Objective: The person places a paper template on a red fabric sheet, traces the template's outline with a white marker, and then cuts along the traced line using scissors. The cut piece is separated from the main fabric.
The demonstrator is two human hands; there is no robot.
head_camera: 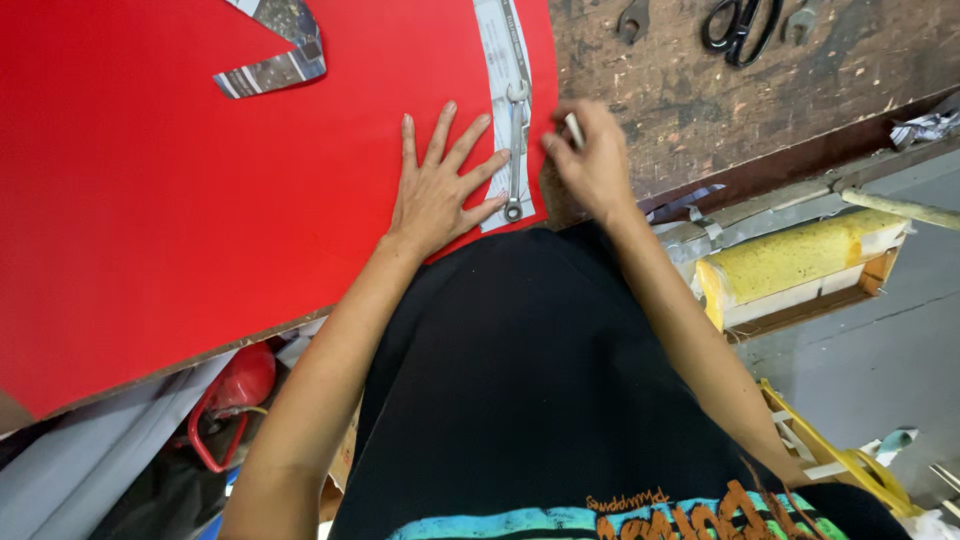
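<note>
My left hand (440,185) lies flat with fingers spread on a large red sheet (150,200), its fingertips touching a curved paper template strip (497,60). A metal wrench (515,150) rests on the strip as a weight. My right hand (590,155) pinches a small white marking stick (574,130) at the right edge of the strip, close to the red sheet's edge.
A second curved paper piece (275,55) lies on the red sheet at the top. Black scissors (738,25) and other wrenches (630,20) sit on the worn wooden bench (720,90). A yellow foam block (790,260) and a red object (235,390) sit below.
</note>
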